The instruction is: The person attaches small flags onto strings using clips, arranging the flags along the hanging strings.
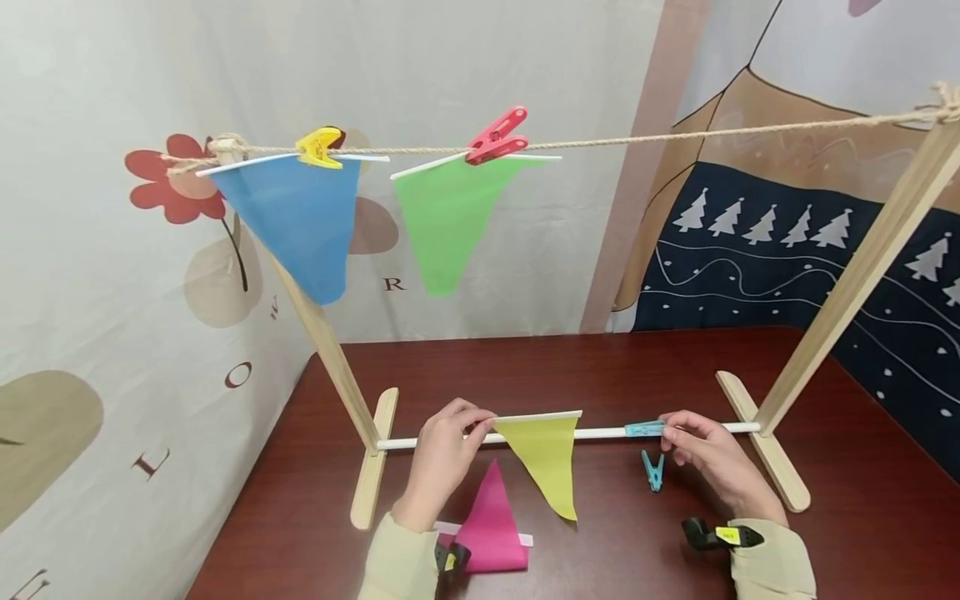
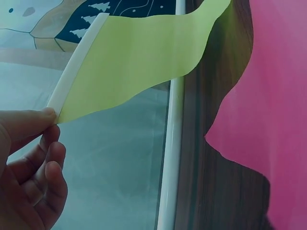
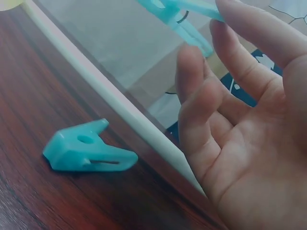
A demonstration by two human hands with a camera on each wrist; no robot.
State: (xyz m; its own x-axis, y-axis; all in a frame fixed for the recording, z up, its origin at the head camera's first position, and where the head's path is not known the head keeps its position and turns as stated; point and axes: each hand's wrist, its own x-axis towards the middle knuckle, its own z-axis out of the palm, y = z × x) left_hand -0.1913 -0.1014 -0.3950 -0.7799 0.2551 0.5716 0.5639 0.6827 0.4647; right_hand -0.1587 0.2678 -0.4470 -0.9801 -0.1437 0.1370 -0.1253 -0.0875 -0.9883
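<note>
Left hand (image 1: 444,454) pinches yellow pennant (image 1: 549,454) at one top corner; right hand (image 1: 716,458) pinches blue clothespin (image 1: 641,429); second clothespin (image 1: 654,477) lies nearby on table (image 1: 611,550).

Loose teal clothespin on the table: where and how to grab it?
Pinch the loose teal clothespin by its spread handles, likely best from above: it lies with them splayed in a V toward the white rod, outer sides exposed.

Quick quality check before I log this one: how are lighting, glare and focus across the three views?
Head: bright, with left hand, right hand and yellow pennant fairly clear; left wrist: dimmer, cool-tinted, pink pennant soft; right wrist: also cool and soft, faint sheen on the tabletop, held blue clip cropped at the top.
</note>
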